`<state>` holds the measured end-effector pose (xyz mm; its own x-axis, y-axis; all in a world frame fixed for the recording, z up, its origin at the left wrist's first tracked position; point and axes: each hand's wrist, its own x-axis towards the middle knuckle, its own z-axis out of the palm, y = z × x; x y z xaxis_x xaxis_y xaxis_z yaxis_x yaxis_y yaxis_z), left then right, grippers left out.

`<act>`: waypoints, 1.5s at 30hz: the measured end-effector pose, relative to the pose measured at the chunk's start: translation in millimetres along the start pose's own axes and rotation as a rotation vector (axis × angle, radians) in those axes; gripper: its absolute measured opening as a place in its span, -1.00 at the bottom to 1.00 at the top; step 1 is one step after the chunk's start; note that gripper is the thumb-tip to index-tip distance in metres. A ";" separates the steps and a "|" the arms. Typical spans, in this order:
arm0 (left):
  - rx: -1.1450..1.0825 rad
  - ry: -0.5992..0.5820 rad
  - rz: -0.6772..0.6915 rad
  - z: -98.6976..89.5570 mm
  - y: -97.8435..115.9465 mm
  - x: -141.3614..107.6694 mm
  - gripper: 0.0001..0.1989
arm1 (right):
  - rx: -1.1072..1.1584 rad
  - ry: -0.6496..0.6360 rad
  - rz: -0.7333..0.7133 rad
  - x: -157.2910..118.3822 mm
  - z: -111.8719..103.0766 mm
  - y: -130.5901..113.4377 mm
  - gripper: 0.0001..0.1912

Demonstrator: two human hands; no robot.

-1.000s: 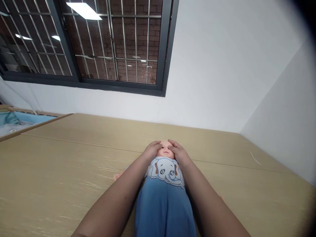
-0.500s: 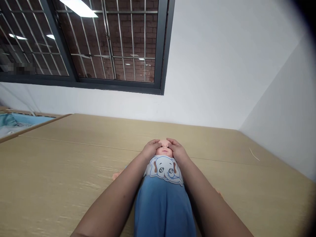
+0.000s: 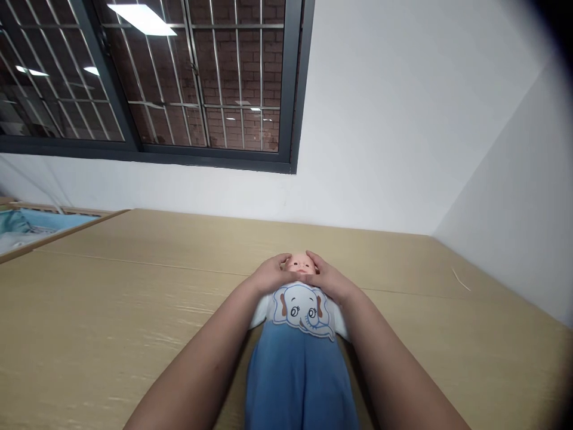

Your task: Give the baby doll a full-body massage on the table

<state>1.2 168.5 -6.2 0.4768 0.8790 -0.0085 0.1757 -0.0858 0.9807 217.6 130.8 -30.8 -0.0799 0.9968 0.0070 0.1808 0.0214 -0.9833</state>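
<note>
A baby doll lies on its back on the wood-coloured tabletop, its head toward the wall. It wears a white top with an elephant patch and blue trousers. My left hand cups one side of the doll's head, and my right hand cups the other. Both thumbs meet just under its mouth, covering the chin and neck. The doll's eyes and forehead show between my fingers. My forearms run along both sides of its body and hide its hands.
Beyond the tabletop rises a white wall with a barred window. A wooden crib with light-blue lining stands at the far left. A thin pale strip lies on the right of the table.
Both thumbs have slid from beside the doll's eyes down to its chin, uncovering the eyes. My elbows have spread slightly, showing the white sleeves.
</note>
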 end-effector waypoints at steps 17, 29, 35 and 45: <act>0.042 -0.090 0.132 -8.0 -6.8 0.5 -0.30 | -0.199 0.052 -0.110 -10.6 13.9 -23.8 0.03; -0.047 -0.119 0.138 -18.7 -15.6 1.0 -0.24 | -0.035 -0.096 -0.158 -4.5 -3.9 -4.0 -0.14; -0.145 -0.173 0.134 -23.5 -13.9 -1.8 -0.20 | 0.038 -0.125 -0.169 -0.3 -7.0 4.6 -0.17; 0.087 0.044 0.118 -9.2 -15.2 2.2 -0.22 | -0.088 0.018 -0.113 -8.4 9.2 -14.6 -0.01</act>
<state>-8.3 176.1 -19.4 0.4609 0.8798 0.1163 0.1955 -0.2286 0.9537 206.6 121.3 -18.2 -0.0872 0.9889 0.1206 0.2574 0.1393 -0.9562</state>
